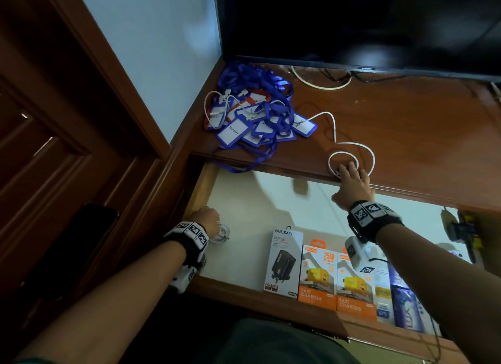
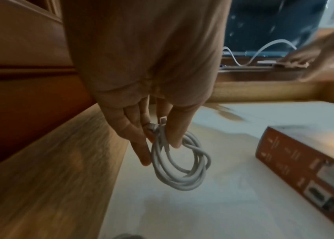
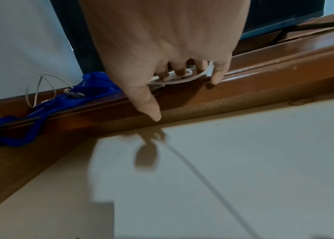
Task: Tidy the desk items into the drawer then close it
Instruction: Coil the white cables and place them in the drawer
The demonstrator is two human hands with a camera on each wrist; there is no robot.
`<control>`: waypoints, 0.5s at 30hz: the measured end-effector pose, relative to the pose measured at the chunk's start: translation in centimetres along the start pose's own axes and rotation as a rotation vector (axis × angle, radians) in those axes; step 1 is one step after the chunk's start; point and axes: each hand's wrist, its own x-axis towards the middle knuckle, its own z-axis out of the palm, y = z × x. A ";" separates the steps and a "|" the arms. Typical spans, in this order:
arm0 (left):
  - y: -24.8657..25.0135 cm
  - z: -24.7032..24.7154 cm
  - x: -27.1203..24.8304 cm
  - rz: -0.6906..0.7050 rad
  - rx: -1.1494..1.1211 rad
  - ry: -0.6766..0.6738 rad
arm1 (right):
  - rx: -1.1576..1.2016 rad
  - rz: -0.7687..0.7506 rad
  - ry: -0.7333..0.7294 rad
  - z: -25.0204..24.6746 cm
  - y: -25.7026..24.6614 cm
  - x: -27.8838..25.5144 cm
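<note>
The drawer [image 1: 260,300] stands pulled out below the wooden desk [image 1: 406,125]. At the drawer's left side my left hand [image 1: 207,218] [image 2: 162,145] pinches a coiled white cable [image 1: 222,235] [image 2: 182,171] between thumb and fingers, just above the pale drawer floor. My right hand [image 1: 351,174] [image 3: 182,76] reaches to the desk's front edge. Its fingers lie on the looped end of a loose white cable [image 1: 367,150] [image 3: 174,82], and its thumb hangs free below the edge. A pile of blue lanyards with badge holders [image 1: 257,111] [image 3: 92,84] lies at the desk's left corner.
Charger boxes, one white [image 1: 284,260] and two orange [image 1: 317,277] [image 2: 304,161], stand along the drawer's front, with more boxes to their right. A dark monitor [image 1: 352,24] stands at the desk's back with cables under it. A wooden door [image 1: 54,119] is on the left.
</note>
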 end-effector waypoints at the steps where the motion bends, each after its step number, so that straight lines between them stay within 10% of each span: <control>1: 0.0 0.2 0.2 -0.002 0.051 -0.012 | 0.000 -0.005 0.004 0.1 0.0 0.0; 15: -0.5 2.3 1.8 0.106 0.496 -0.063 | 0.043 -0.112 0.167 0.4 -0.1 -0.4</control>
